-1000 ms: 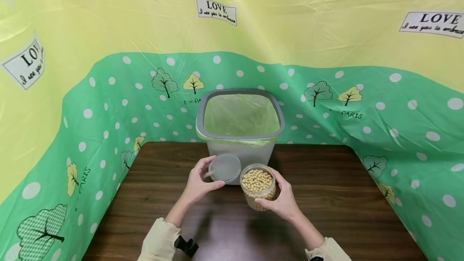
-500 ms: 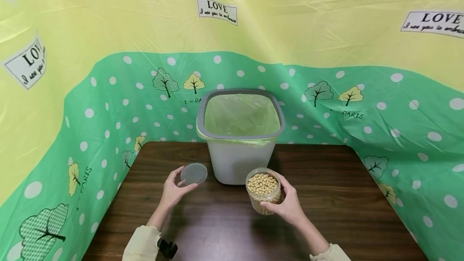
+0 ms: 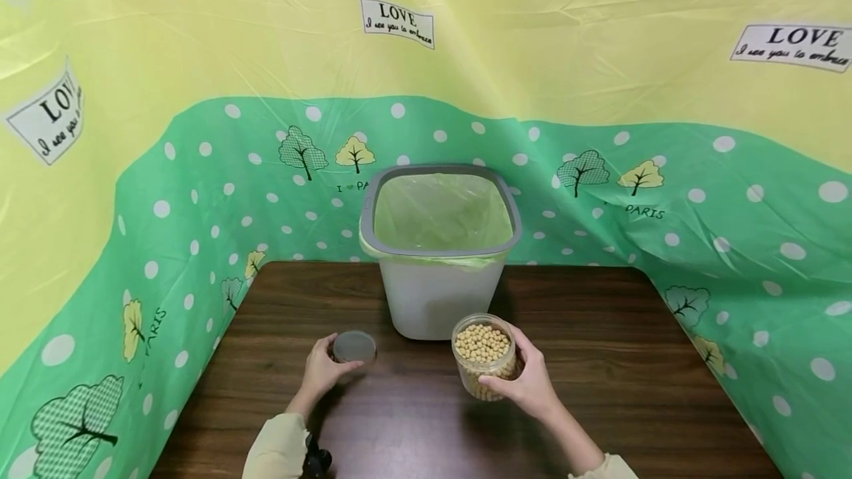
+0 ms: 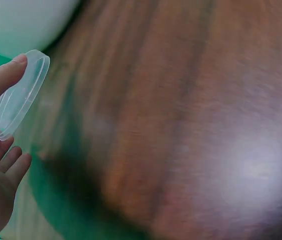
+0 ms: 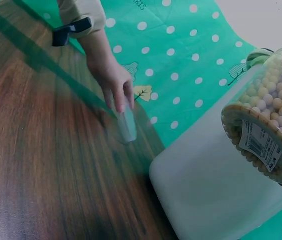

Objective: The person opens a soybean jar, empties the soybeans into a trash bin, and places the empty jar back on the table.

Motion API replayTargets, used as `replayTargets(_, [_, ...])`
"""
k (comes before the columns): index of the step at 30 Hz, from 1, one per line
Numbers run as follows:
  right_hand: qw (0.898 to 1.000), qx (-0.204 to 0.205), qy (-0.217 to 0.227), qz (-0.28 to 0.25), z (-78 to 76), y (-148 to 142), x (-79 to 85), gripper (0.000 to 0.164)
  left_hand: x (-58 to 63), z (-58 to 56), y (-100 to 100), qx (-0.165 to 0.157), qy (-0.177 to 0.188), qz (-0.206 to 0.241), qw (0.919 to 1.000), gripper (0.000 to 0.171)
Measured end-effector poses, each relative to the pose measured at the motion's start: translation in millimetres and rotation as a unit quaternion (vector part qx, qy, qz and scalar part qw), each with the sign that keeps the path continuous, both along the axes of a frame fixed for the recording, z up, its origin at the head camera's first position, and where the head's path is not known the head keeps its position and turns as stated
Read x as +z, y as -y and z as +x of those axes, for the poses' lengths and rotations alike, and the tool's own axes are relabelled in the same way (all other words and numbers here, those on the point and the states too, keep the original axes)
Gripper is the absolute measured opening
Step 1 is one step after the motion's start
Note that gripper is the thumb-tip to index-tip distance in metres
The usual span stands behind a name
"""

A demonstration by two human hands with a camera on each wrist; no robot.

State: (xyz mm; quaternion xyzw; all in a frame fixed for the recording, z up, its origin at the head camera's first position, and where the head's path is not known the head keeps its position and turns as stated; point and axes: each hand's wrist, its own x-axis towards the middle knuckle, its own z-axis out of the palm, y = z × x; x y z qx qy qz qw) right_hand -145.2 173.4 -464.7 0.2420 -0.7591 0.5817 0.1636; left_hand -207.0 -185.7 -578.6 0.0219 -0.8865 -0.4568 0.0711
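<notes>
My left hand [image 3: 323, 370] pinches a round translucent plastic lid [image 3: 355, 347] by its edge, low over the table's left side. In the left wrist view the thumb and fingers clasp the lid [image 4: 25, 97], which stands tilted with its rim toward the table. My right hand [image 3: 529, 379] grips a clear jar [image 3: 484, 357] of round, pale tan beans from its right side. The jar has no lid on and leans slightly, its mouth facing me. In the right wrist view the jar [image 5: 268, 117] is held up off the table, and a barcode label shows on its base.
A light grey bin [image 3: 442, 298] with a grey rim and green liner bag stands at the back middle of the dark wooden table [image 3: 599, 361]. Behind it hangs a green and yellow patterned cloth [image 3: 599, 109], also covering both sides.
My left hand has carried the lid away from the jar, leftward and then down toward the table. My right hand and the jar have shifted slightly right and nearer to me.
</notes>
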Motion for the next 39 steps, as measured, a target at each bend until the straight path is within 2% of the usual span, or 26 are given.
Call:
replayTargets(6, [1.000, 0.008, 0.016, -0.017, 2.8, -0.2, 3.3, 0.078, -10.4, 3.2, -2.7, -0.021, -0.008, -0.064, 0.9977, 0.084])
replayTargets(10, [0.999, 0.010, 0.025, -0.028, 0.4, -3.4, -2.4, 0.078, -13.6, 4.3, -0.5, -0.034, -0.032, -0.106, 0.9933, 0.083])
replayTargets(15, [0.999, 0.000, 0.012, -0.048, -0.4, -3.8, -1.4, 0.078, -20.3, 6.5, 2.0, -0.039, -0.072, -0.157, 0.9841, 0.081])
replayTargets(20, [0.998, -0.012, 0.003, -0.066, -0.7, -3.5, 1.6, 0.077, -23.3, 6.6, 1.8, -0.043, -0.084, -0.166, 0.9816, 0.082])
replayTargets(24, [0.998, -0.020, -0.015, -0.066, -1.2, -3.8, 5.2, 0.080, -16.9, 6.4, 3.8, -0.045, -0.044, -0.146, 0.9873, 0.088])
replayTargets(28, [0.997, -0.036, -0.032, -0.067, -0.6, -5.0, 13.4, 0.081, 4.8, 1.0, 7.1, -0.028, 0.013, -0.099, 0.9946, 0.092])
replayTargets(31, [0.995, -0.045, -0.039, -0.081, 0.0, -6.7, 21.8, 0.080, 34.1, -7.0, 6.1, -0.013, 0.026, -0.059, 0.9978, 0.091])
replayTargets(34, [0.993, -0.043, -0.046, -0.098, -0.8, -8.5, 29.6, 0.080, 72.6, -16.9, 0.7, -0.017, -0.015, -0.036, 0.9991, 0.087])
replayTargets(39, [0.992, -0.033, -0.048, -0.111, -2.9, -10.4, 40.4, 0.079, 145.4, -28.7, -13.0, -0.067, -0.092, -0.029, 0.9930, 0.080])
